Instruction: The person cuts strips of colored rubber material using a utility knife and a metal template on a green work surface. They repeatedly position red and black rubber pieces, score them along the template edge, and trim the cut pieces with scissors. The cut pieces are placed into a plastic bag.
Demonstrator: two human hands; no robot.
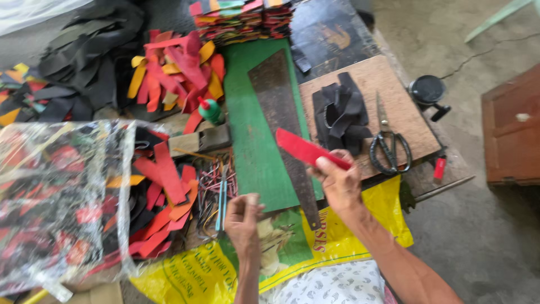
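At frame centre, the right hand (pixel 339 183) pinches a red strip (pixel 308 150) between its fingers above the green mat (pixel 253 152), while the left hand (pixel 243 217), lower centre, holds fingers pressed together.

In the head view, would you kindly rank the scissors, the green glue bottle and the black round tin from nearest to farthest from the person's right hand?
From the right hand, which holds a red strip:
1. Scissors, just to its right on the brown board.
2. Green glue bottle, up and to the left, beside the coloured strips.
3. Black round tin, far upper right, off the board.
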